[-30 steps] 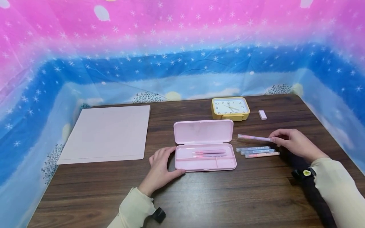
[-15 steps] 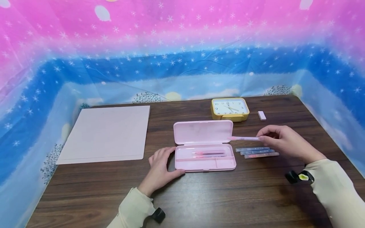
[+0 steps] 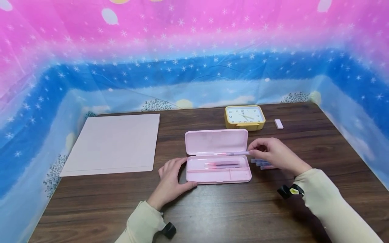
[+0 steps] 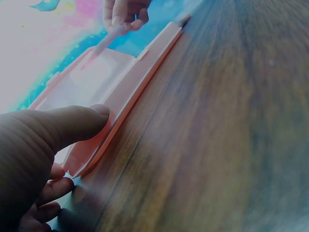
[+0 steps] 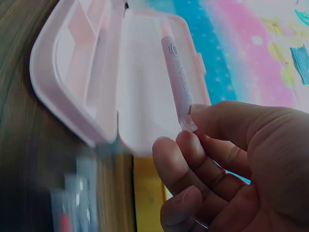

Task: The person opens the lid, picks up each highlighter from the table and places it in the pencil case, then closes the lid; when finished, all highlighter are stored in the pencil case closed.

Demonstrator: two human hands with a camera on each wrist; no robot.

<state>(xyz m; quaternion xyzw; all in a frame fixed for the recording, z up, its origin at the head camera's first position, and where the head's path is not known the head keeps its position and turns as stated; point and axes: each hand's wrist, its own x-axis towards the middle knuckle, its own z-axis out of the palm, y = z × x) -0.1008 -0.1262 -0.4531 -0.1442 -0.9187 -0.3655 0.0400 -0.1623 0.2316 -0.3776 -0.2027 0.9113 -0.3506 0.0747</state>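
A pink pencil case [image 3: 208,180] lies with its lid [image 3: 215,141] raised. My left hand [image 3: 170,182] holds its left end, thumb on the front wall and fingers round the corner. My right hand [image 3: 278,155] pinches a slim lilac pen [image 5: 177,79] by one end, its pinkish end pointing left. In the head view the pen overlaps the line between lid and tray. Two pens [image 3: 223,163] rest in the long rear compartment. Several more pens [image 3: 256,162] lie right of the case, partly hidden behind my right hand.
A yellow alarm clock [image 3: 244,118] stands behind the case. To its right is a small pale pink eraser [image 3: 278,124]. A large pale pink board or folder [image 3: 112,145] lies at the left. A patterned curtain [image 3: 194,67] encloses the table's back and sides.
My right hand has carried the lilac pen leftward from beside the loose pens to over the case's hinge side. My left hand has stayed at the case.
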